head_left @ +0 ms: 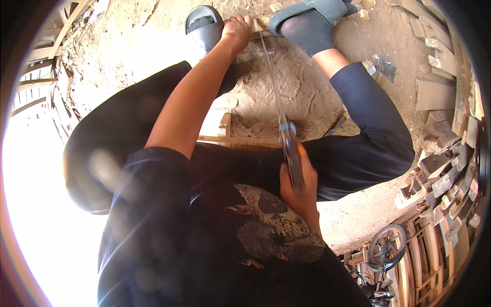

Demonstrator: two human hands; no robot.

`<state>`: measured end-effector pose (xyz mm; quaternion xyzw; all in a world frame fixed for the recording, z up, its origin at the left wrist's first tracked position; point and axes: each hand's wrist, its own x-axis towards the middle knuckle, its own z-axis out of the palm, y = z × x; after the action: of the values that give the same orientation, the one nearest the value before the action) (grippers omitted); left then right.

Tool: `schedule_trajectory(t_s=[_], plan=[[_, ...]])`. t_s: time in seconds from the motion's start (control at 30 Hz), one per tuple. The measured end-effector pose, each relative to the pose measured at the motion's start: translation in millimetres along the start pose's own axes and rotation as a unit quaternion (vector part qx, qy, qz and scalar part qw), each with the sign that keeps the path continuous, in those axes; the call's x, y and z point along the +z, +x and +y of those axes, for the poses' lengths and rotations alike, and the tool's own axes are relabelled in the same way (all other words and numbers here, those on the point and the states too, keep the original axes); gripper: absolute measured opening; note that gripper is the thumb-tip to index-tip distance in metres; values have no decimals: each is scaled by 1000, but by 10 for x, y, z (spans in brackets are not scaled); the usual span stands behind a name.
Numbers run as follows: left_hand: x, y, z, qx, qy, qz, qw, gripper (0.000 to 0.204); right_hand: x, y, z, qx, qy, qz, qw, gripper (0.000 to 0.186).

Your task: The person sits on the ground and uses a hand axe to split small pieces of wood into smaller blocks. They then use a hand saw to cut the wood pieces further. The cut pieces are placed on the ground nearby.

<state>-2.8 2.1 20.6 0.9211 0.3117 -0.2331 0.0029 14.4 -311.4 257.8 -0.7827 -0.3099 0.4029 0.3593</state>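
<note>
My right hand (302, 189) is closed around the dark handle of a handsaw (290, 151), close to my lap. From there its long, thin blade stretches away to a small piece of wood (262, 23) low over the ground between my feet. My left hand (237, 31) grips and presses the left part of that wood, next to where the blade tip lies. Its fingertips are partly hidden. On either side are my left sandal (204, 37) and my right sandal (313, 14), which seems to touch the wood's right end.
A wooden board (240, 141) with a small block (224, 124) lies just beyond my lap. Stacked wood scraps (444, 169) line the right side, with a bicycle wheel (387, 247) at lower right. Slatted wood (37, 82) stands at far left. Strong glare washes out the left.
</note>
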Motion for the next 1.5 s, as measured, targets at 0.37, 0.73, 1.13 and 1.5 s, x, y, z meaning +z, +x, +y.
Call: schedule_trajectory(t_s=[0.37,0.73,1.13,1.5], plan=[[-58,-64,-44,2,7,-12,1000,42,-105,-99,-6,34,30,-16,999,53],[37,-26,-69,-1,-23,-10,1000,49,-202,-147,-122,94,40,-45,994,51],[-18,22,-14,15,-27,-6,1000,41,24,126,157,42,-5,-27,999,58],[74,78,-30,19,-10,-7,1000,39,59,181,244,47,-5,-19,999,55]])
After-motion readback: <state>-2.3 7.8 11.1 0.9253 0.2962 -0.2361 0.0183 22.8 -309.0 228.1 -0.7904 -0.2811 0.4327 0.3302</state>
